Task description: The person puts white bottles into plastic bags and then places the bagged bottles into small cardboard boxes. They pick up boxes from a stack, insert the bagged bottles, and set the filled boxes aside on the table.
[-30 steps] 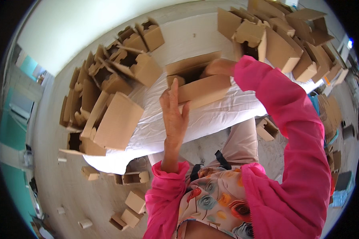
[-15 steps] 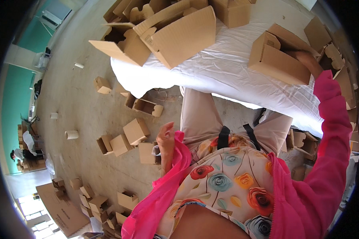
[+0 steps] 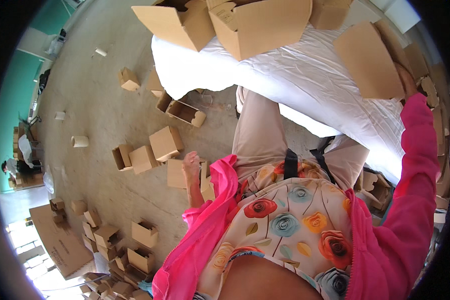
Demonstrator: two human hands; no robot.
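At the far right of the white-covered surface (image 3: pixel 305 65), my right hand (image 3: pixel 407 81) grips the right edge of a brown cardboard box (image 3: pixel 367 62). The box is tilted, with a broad plain side turned up, and its fingers' side of the hand is partly hidden behind the cardboard. My left hand (image 3: pixel 191 167) hangs in the air over the floor, left of my leg. Its fingers are loosely bent, and nothing shows in them. Below it, on the floor, lies a cardboard box (image 3: pixel 176 174) that it appears not to touch.
Opened cardboard boxes (image 3: pixel 260 30) stand along the far edge of the surface, and more boxes (image 3: pixel 427 92) crowd its right end. Several small boxes (image 3: pixel 165 142) lie on the floor (image 3: pixel 100 125) at left, with a heap (image 3: pixel 120 250) lower left. Far left, a person (image 3: pixel 22 165) is near stacked boxes.
My right hand has shifted from inside the box to its right edge, and the box has tipped up and moved slightly away. My left hand has moved a little left. The view has turned.
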